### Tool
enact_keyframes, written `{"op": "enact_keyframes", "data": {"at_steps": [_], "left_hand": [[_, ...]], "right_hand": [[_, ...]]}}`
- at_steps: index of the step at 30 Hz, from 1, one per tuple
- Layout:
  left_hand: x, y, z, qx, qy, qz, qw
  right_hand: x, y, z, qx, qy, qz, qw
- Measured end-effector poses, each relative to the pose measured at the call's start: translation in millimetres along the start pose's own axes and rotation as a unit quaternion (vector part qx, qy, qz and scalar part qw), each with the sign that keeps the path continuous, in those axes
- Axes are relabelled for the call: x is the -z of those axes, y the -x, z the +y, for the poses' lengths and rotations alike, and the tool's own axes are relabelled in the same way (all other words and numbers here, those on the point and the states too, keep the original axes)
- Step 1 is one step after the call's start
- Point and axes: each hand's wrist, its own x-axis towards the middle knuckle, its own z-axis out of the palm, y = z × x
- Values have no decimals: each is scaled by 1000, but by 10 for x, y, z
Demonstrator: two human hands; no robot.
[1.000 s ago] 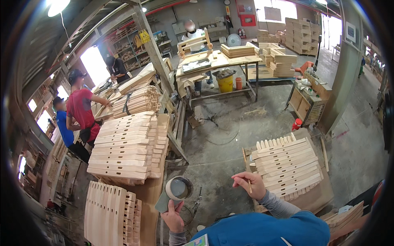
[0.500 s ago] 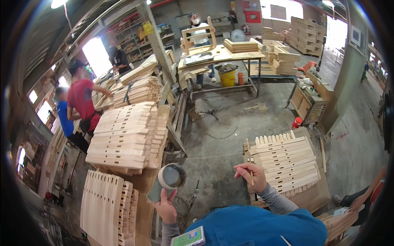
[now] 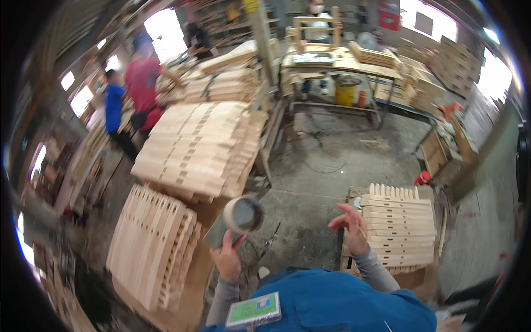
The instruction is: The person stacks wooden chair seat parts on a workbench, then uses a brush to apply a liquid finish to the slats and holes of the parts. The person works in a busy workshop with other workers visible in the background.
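Left hand (image 3: 227, 261) grips a round, pale-walled cup (image 3: 230, 214) and a grey-green sheet (image 3: 214, 234) near the lower-left stack of slotted slats (image 3: 146, 243); right hand (image 3: 353, 228), fingers partly bent, holds a thin stick (image 3: 361, 226), blurred, beside the right-hand stack of slats (image 3: 401, 224). On the blue shirt (image 3: 337, 301) sits a green-and-white badge (image 3: 253, 311), its print too blurred to read, like the yellow sign (image 3: 250, 5) on the post (image 3: 264, 47).

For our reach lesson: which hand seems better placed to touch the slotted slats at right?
Probably the right hand: it appears nearer those slotted wooden slats, while the left hand holds a cup.
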Motion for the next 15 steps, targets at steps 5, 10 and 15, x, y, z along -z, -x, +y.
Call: {"op": "enact_keyframes", "data": {"at_steps": [5,10,15], "left_hand": [[83,-95,-82,34,4,22,999],[105,-145,-152,30,-10,28,999],[-16,-161,-269,36,-1,-9,999]], "right_hand": [[100,-930,306,32,18,60,998],[81,-1707,-176,81,-31,33,996],[113,-2008,-928,125,-40,2,991]]}}
